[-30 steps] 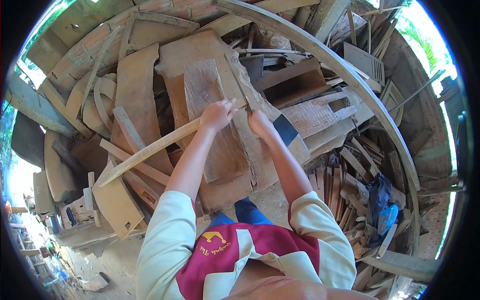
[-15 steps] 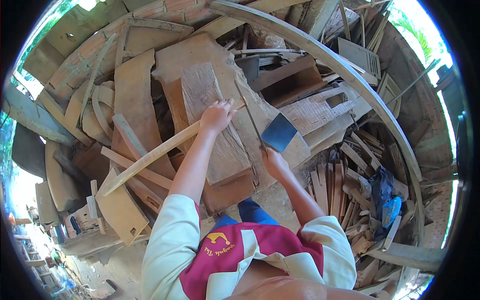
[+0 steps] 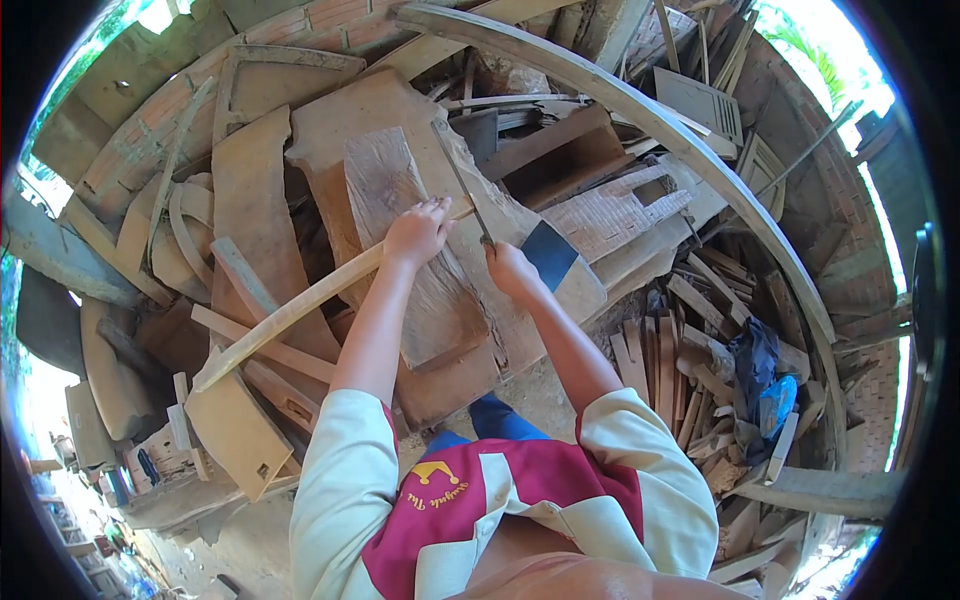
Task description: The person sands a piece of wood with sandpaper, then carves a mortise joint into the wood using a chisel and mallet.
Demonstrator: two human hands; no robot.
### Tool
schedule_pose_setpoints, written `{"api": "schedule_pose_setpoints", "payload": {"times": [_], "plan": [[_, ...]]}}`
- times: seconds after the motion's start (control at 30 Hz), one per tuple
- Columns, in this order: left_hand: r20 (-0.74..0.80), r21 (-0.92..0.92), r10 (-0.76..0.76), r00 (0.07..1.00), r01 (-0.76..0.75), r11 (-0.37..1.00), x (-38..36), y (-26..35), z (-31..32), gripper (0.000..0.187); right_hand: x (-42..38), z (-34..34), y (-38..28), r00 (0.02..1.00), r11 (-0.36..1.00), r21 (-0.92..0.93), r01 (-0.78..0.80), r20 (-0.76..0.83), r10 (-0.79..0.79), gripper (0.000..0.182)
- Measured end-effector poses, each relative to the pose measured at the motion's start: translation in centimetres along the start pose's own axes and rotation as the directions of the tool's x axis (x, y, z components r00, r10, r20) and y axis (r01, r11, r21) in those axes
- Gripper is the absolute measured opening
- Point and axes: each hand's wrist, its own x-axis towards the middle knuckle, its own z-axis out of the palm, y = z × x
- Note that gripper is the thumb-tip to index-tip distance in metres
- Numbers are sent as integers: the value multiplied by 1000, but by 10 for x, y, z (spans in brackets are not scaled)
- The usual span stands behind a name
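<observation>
My left hand [image 3: 418, 236] is closed around a long, slightly curved wooden stick [image 3: 290, 312] near its far end, above a rough wooden block [image 3: 385, 185]. In my right hand [image 3: 513, 270] is the near end of a long narrow metal blade [image 3: 458, 170]. This blade points away from me and crosses the stick's tip just right of my left hand; whether it is a saw or a file I cannot make out. A dark blue square piece [image 3: 550, 256] lies on the wide board [image 3: 570, 290], partly hidden by my right hand.
Under the block spreads a broad, uneven board [image 3: 330, 125]. Scrap offcuts [image 3: 660, 370] heap up at the right beside a blue plastic bag [image 3: 778, 405]. A long curved beam [image 3: 690, 140] arches overhead to the right. Boards [image 3: 240, 425] lean at the left.
My right hand has slid the blade forward, away from my body, across the stick's tip. My left hand keeps its hold on the stick. The whole view has shifted slightly.
</observation>
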Motion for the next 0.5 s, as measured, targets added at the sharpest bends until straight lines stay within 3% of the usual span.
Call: {"api": "schedule_pose_setpoints", "payload": {"times": [0.27,0.5], "plan": [[-14,-28,-33,999,33,999,0,2,-4,41,-84,3,49,996,997,18,-74,54,73,37],[3,-70,-105,995,105,992,-1,13,-13,42,-98,-5,68,999,997,71,-35,40,32,41]]}}
